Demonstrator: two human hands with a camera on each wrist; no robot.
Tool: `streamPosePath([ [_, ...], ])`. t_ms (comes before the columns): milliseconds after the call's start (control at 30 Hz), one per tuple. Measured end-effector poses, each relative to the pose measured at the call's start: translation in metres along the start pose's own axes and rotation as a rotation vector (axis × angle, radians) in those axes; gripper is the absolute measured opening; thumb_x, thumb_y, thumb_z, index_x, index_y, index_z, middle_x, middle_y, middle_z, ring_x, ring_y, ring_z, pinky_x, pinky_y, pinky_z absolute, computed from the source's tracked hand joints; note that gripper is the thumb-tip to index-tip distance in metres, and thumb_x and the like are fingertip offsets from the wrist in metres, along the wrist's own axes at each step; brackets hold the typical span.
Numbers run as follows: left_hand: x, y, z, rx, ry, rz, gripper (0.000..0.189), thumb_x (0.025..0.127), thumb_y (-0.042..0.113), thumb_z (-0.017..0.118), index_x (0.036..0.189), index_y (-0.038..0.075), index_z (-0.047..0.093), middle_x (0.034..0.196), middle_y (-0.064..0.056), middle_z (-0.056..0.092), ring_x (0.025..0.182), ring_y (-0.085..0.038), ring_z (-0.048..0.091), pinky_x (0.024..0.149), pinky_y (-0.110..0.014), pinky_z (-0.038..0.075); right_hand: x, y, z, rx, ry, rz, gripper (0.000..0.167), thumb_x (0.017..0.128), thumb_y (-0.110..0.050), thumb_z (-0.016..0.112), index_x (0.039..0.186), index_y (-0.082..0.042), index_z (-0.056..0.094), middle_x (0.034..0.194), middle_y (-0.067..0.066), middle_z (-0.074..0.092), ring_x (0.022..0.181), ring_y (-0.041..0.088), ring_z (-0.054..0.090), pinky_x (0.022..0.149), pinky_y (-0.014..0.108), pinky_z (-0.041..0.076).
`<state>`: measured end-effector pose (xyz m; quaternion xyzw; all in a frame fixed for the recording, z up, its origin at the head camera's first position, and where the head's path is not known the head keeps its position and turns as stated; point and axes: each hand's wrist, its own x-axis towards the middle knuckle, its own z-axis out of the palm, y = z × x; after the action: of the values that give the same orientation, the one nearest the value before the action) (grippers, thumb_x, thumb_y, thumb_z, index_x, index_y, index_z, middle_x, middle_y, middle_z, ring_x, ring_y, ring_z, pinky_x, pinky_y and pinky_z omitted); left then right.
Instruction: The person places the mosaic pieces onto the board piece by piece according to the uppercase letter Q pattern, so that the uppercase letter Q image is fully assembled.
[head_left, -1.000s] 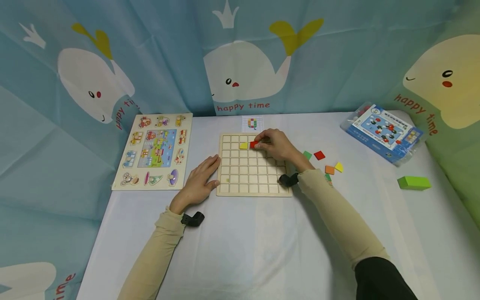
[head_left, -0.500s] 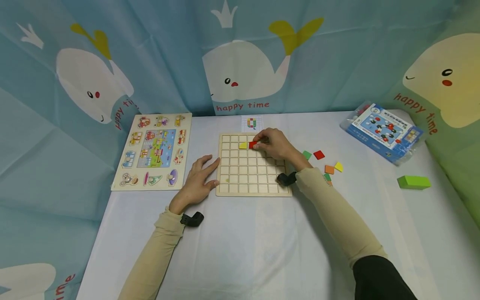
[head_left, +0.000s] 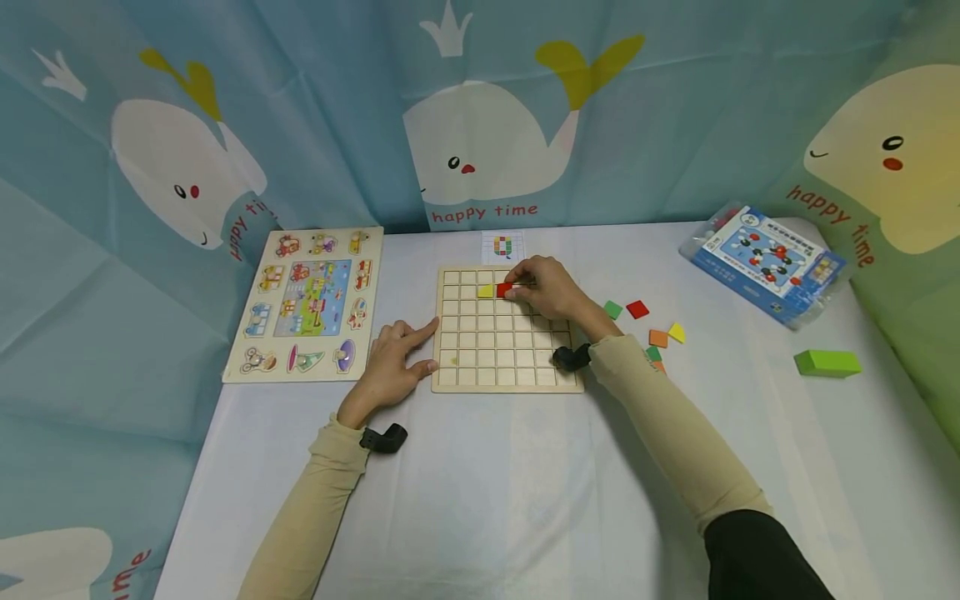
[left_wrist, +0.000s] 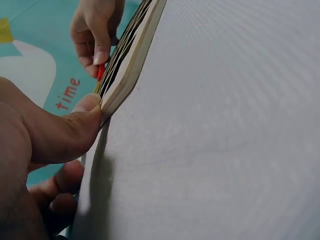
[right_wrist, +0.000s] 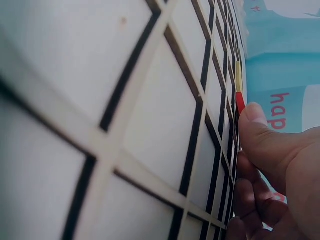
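Note:
A wooden grid board (head_left: 487, 350) lies flat on the table. My right hand (head_left: 551, 287) is over its far part and pinches a red square tile (head_left: 503, 290) between thumb and fingers. Just left of that tile, a yellow tile (head_left: 486, 291) sits in the grid; the right wrist view shows the red tile (right_wrist: 240, 102) close beside the yellow one (right_wrist: 238, 75). My left hand (head_left: 390, 367) rests by the board's left edge, thumb and index finger touching it. In the left wrist view, the left thumb (left_wrist: 75, 125) presses at the board's corner.
Right of the board lie loose tiles: a green one (head_left: 612, 310), a red one (head_left: 637, 309), an orange one (head_left: 658, 338) and a yellow one (head_left: 677, 332). A pattern card (head_left: 491, 247) lies behind the board, a picture puzzle (head_left: 255, 333) left, a blue bagged box (head_left: 750, 283) and green block (head_left: 828, 364) right.
My left hand's outer fingers have drawn back and bent, while its thumb and index finger stay at the board's edge. The right hand stays with the red tile at nearly the same spot.

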<state>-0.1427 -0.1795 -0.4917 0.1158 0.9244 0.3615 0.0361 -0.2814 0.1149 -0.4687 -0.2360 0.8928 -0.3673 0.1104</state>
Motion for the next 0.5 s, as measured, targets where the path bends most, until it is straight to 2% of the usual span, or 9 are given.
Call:
streamPosePath([
  [100,0.0002,0.0006,-0.0014,0.002,-0.013,0.001,0.069,0.094,0.019,0.081,0.157,0.014,0.054,0.081,-0.004,0.054,0.079,-0.019,0.040,0.079,-0.037,0.025,-0.0003,-0.0003,0.0002,-0.006,-0.002,-0.004,0.025,0.101,-0.010,0.073,0.119,0.007,0.071,0.118,0.025,0.070,0.109,0.038,0.070,0.101,0.050,0.054],
  [167,0.0000,0.0002,-0.0016,0.001,-0.015,0.000,0.068,0.094,0.020,0.081,0.156,0.014,0.054,0.074,-0.001,0.053,0.073,-0.017,0.039,0.076,-0.036,0.024,-0.0004,-0.0002,0.0003,-0.008,-0.001,-0.007,0.025,0.100,-0.011,0.074,0.118,0.007,0.072,0.118,0.024,0.070,0.108,0.038,0.070,0.100,0.050,0.054],
  [500,-0.0008,-0.0009,-0.0003,-0.025,-0.014,0.003,0.066,0.095,0.019,0.080,0.156,0.014,0.054,0.071,0.001,0.055,0.073,-0.017,0.039,0.076,-0.037,0.024,-0.0006,-0.0010,0.0000,-0.009,0.005,-0.009,0.026,0.099,-0.013,0.076,0.117,0.005,0.072,0.118,0.023,0.070,0.109,0.037,0.068,0.101,0.050,0.053],
])
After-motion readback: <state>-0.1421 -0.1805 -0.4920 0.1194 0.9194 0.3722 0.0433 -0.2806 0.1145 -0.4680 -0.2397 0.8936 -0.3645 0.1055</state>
